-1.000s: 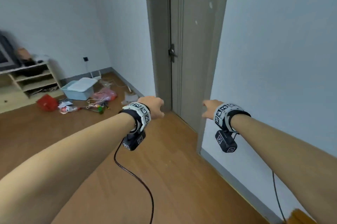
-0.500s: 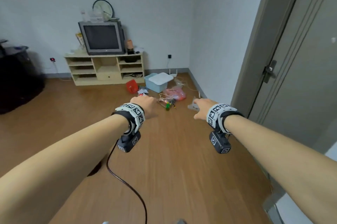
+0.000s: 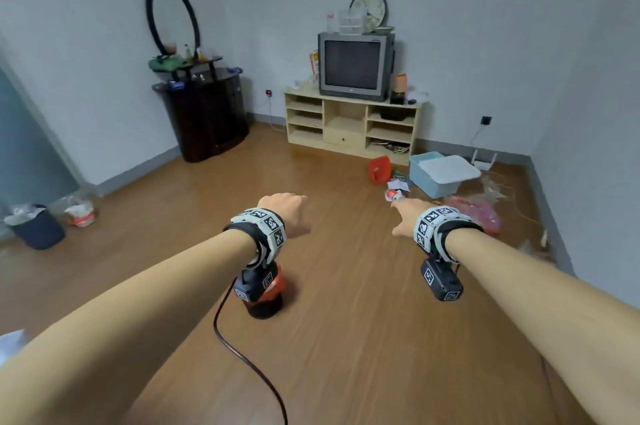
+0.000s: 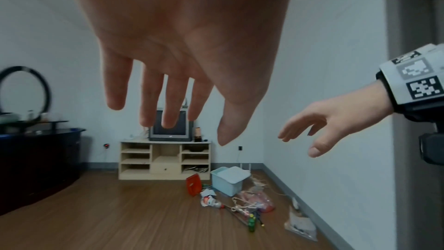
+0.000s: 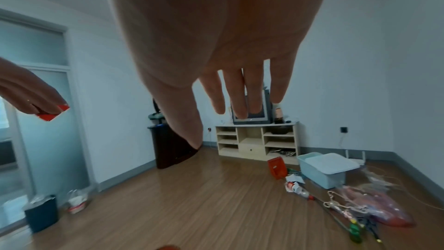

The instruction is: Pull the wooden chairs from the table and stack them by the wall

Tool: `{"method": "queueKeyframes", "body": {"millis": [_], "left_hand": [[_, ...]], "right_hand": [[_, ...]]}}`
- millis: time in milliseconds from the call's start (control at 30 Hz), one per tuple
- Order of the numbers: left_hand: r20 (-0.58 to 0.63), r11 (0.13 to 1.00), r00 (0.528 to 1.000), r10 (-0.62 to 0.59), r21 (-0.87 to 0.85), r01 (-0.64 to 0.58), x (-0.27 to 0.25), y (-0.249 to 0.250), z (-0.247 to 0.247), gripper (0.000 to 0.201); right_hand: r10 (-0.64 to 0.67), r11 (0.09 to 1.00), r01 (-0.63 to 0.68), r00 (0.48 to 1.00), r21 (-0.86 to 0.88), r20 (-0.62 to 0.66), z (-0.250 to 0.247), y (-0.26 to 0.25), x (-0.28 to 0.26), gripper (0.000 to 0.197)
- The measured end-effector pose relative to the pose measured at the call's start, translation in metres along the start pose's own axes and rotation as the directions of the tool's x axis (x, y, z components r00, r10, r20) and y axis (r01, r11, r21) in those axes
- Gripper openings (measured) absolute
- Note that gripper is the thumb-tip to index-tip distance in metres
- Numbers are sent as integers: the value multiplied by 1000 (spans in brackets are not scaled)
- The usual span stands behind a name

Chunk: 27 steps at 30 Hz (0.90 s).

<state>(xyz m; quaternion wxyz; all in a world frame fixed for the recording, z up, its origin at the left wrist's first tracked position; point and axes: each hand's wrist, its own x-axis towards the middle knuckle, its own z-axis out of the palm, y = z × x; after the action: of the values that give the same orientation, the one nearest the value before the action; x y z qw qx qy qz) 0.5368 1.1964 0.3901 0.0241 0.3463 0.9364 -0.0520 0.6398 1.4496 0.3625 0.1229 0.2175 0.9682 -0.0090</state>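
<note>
Wooden chairs: none shows in any view, and no table either; where they stand cannot be told, so their facing and long axis cannot be read.
Left hand [image 3: 285, 213]: held out over bare floor, fingers [image 4: 153, 102] hanging straight and slightly apart, holding nothing (the red sliver beside its fingertips in the right wrist view looks like something behind it, though I cannot be sure).
Right hand [image 3: 407, 217]: out in front beside the left, well apart from it, fingers [image 5: 240, 94] loosely spread, also holding nothing.
Cable [image 3: 242, 352]: dark, trailing from the left wrist unit down across the wooden floor [image 3: 346, 338].
Red and black object [image 3: 265, 303]: standing on the floor under the left wrist; what it is, I cannot tell.
Clutter: a pale blue storage bin [image 3: 440, 175], a red container [image 3: 380, 169], wrappers and a pink plastic bag [image 3: 478, 213] lie by the right wall.
Further out: a CRT television [image 3: 353, 66] on a cream shelf unit [image 3: 353, 127], a dark cabinet [image 3: 204, 116], a dark waste bin [image 3: 38, 227].
Risk, cable: in my judgement a carried chair's legs or a foot could snag it, since it runs loose across the walking space.
Risk, clutter: a stack set by the right wall would likely sit crooked on that litter and tip.
Risk, sight: a carried chair would hide the floor object from view.
</note>
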Motion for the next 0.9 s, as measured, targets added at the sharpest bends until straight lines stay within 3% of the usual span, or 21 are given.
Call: {"method": "queueKeyframes", "body": {"millis": [167,367,700,900], "left_hand": [[55,978,978,-201,-45,203,28,-93,22,70],[78,920,921,-381,-68,386,49,-225,52,68],[31,842,850,-527,-116,526,102,-463,59,60],[100,746,754,-649,-111,656,93,-588,90,58]], "right_hand": [[-160,986,162,985,-32,67,0,-79,97,72],[-375,922,378,925,-83,59,-23,-222,196,73],[-603,780,587,798,-219,-11,-90,-481,328,62],[-712,676,697,701,-239,30,-95,-632,386,62]]}}
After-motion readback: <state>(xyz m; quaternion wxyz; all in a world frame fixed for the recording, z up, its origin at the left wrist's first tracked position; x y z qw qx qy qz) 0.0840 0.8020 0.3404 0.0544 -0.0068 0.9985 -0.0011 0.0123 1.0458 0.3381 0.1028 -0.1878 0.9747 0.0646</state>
